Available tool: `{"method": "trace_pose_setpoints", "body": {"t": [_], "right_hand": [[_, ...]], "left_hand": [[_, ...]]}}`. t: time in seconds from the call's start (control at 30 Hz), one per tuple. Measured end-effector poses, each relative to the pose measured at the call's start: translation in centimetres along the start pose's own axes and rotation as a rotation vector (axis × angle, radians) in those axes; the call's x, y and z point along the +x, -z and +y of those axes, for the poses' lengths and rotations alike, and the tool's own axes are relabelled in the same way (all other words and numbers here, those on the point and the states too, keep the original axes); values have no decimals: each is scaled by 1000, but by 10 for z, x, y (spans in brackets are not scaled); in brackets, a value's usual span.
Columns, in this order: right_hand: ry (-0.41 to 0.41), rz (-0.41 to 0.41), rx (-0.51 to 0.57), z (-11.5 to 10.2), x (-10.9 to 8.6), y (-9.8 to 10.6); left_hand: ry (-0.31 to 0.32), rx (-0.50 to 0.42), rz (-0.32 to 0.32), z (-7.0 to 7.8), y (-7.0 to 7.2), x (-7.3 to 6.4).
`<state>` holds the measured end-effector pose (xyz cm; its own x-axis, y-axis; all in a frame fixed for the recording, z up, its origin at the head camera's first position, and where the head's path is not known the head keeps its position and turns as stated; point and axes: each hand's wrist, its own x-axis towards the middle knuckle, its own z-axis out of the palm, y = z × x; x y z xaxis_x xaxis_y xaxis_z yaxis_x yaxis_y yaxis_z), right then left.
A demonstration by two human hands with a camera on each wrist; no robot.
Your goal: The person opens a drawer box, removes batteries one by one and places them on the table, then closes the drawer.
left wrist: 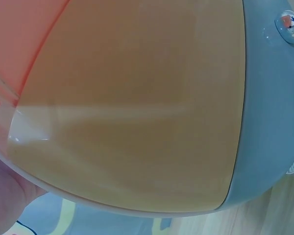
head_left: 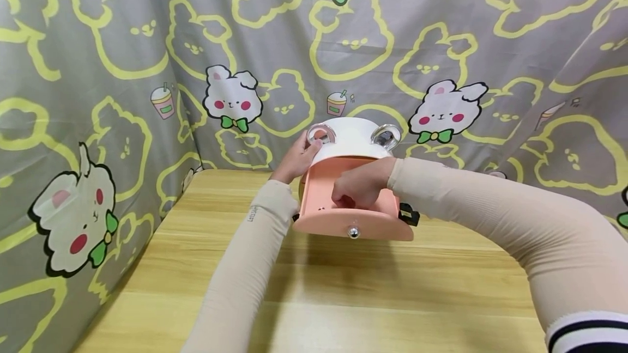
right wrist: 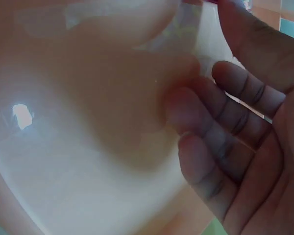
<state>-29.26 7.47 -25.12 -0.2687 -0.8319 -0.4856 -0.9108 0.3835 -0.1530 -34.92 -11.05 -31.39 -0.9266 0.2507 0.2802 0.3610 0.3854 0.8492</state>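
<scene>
Right arm (head_left: 490, 211) bends, hand (head_left: 363, 183) in the drawer (head_left: 326, 223).

Small dark lettering (head_left: 252, 213), reading approximately "Let's Slim", runs along the left sleeve (head_left: 245, 271) near the cuff. The green label (head_left: 336, 108) on a cup printed on the curtain (head_left: 363, 91) is too small to read.

A shiny, round-topped white box (head_left: 351, 138) sits on the yellow wooden table (head_left: 392, 298), before the grey patterned cloth (head_left: 284, 26). Its pink drawer (head_left: 382, 226) sticks out in front, right hand (head_left: 364, 183) in or just over it, left hand (head_left: 297, 158) at the box's left side
</scene>
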Motion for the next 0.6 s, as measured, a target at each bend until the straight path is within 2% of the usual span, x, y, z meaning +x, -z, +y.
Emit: {"method": "trace_pose_setpoints", "body": {"t": [0.3, 0.6], "right_hand": [[13, -18, 13, -5, 1, -1], [24, -26, 46, -4, 2, -1]], "left_hand": [[-8, -3, 2, 2, 1, -1], [12, 8, 2, 1, 1, -1]]}}
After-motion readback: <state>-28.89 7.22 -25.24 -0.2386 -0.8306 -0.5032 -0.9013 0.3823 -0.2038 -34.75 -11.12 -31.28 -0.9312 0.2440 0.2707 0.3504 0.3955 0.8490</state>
